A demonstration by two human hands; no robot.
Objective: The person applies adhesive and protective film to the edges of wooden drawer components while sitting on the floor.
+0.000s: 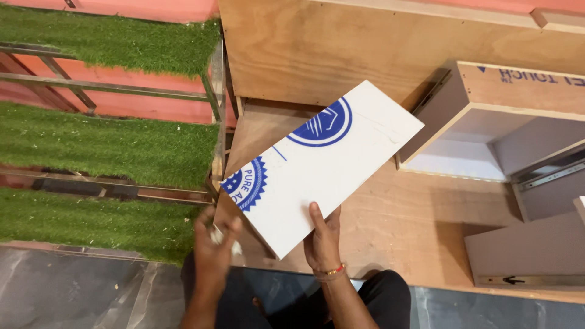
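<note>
A white rectangular panel (326, 164) with round blue seals printed on it tilts over a plywood floor. My right hand (323, 240) grips its near edge, thumb lying on the white face. My left hand (213, 247) hovers by the panel's near left corner, blurred, with a small white scrap pinched between its fingers.
A plywood cabinet wall (341, 49) stands behind. An open pale drawer box (481, 128) with a metal slide sits at the right, and another board (524, 253) lies near the front right. Steps covered in green artificial turf (103, 146) with metal rails fill the left.
</note>
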